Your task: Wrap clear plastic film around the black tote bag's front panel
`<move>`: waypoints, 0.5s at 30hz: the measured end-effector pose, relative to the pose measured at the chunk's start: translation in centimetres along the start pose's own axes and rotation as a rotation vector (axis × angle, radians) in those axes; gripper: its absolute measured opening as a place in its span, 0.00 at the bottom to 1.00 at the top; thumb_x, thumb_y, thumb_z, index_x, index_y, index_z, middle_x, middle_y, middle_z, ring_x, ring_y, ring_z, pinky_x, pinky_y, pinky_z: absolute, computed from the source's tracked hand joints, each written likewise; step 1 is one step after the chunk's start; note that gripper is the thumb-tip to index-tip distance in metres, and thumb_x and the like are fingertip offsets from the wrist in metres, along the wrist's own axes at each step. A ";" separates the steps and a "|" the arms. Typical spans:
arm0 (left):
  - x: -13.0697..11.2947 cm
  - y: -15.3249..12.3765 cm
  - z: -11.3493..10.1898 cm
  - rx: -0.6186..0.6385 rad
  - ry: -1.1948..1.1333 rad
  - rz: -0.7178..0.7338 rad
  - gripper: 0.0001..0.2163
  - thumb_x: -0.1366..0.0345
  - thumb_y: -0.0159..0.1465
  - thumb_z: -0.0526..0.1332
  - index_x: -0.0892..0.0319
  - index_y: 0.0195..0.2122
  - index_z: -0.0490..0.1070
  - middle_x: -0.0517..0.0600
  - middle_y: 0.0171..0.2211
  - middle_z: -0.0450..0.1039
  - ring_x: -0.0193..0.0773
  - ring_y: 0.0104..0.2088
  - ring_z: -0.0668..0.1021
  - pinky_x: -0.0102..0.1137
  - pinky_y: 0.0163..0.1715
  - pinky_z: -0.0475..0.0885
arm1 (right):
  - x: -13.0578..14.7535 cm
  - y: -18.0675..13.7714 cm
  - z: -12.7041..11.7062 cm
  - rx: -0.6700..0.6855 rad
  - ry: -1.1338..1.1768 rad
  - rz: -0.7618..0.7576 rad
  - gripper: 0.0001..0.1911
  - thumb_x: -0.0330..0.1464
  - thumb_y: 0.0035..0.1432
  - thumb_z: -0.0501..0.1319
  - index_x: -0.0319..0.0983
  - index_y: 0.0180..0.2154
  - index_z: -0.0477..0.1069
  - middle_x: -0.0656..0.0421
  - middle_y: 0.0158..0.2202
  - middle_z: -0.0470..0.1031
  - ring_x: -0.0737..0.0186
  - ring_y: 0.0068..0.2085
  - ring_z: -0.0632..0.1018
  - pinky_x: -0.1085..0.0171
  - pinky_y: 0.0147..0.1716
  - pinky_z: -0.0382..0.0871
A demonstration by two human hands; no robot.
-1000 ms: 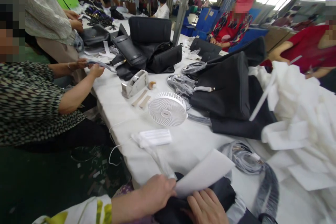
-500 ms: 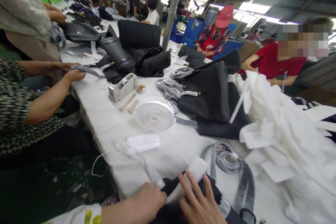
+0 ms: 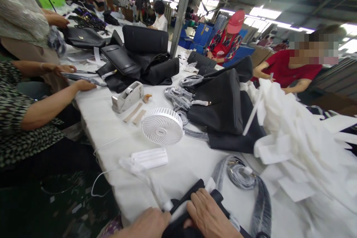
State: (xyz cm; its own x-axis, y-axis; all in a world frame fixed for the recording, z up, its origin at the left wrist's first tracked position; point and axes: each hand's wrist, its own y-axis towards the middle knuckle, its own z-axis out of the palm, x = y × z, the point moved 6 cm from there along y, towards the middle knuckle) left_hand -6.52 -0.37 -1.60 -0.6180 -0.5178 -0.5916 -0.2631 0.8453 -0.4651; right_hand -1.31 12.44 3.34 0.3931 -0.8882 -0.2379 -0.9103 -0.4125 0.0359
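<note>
Right hand (image 3: 205,208) has curled at the white table (image 3: 100,119), lights (image 3: 284,25) overhead.

Under its white covering, the bench (image 3: 192,156) ran off at a slant across the room. Along its left side I saw a pale tape dispenser (image 3: 128,98), a small orange-brown thing (image 3: 147,98) just beside it, two tan strips (image 3: 133,113) and a round white fan (image 3: 161,132). Nearer lay a flat white packet (image 3: 150,158). Black bags (image 3: 145,40) were piled farther up; more dark bags (image 3: 219,100) lay right of the fan, with plastic-wrapped straps (image 3: 241,174) coiled nearer, beside a big white heap (image 3: 292,145). Black material (image 3: 177,230) sat at the near edge.
</note>
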 end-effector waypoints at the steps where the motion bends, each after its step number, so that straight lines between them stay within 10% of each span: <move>1: 0.2 -0.1 0.1 -0.002 -0.049 -0.037 0.16 0.69 0.63 0.52 0.60 0.49 0.71 0.58 0.36 0.79 0.51 0.35 0.81 0.39 0.37 0.75 | -0.2 0.1 0.2 0.004 0.009 0.009 0.22 0.52 0.58 0.60 0.42 0.27 0.60 0.61 0.26 0.64 0.58 0.29 0.66 0.56 0.36 0.64; 5: 0.0 0.0 1.1 -0.072 -0.049 -0.138 0.27 0.58 0.65 0.57 0.54 0.65 0.56 0.62 0.49 0.74 0.56 0.40 0.81 0.42 0.38 0.76 | -0.6 0.4 0.9 0.012 0.083 0.040 0.22 0.52 0.57 0.61 0.41 0.28 0.61 0.62 0.27 0.65 0.59 0.30 0.67 0.57 0.37 0.65; 11: 0.0 1.5 3.4 -0.187 0.155 -0.085 0.23 0.57 0.65 0.60 0.48 0.61 0.63 0.60 0.50 0.73 0.54 0.40 0.81 0.36 0.31 0.78 | -0.9 -0.2 1.4 -0.091 0.242 0.078 0.25 0.57 0.57 0.57 0.41 0.31 0.64 0.58 0.40 0.72 0.55 0.46 0.70 0.47 0.59 0.55; 15: 1.4 1.9 5.3 -0.328 0.149 0.009 0.17 0.58 0.68 0.55 0.49 0.58 0.66 0.58 0.45 0.75 0.49 0.38 0.81 0.31 0.30 0.76 | -0.5 -0.8 2.2 -0.188 0.275 0.188 0.28 0.58 0.60 0.49 0.40 0.31 0.65 0.57 0.36 0.71 0.56 0.43 0.70 0.49 0.55 0.58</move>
State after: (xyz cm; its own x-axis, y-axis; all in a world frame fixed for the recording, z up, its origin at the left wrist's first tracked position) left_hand -3.97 -0.20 -6.75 -0.7164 -0.5060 -0.4805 -0.4662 0.8594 -0.2099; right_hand -1.02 13.68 1.26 0.2654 -0.9624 0.0585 -0.9401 -0.2448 0.2374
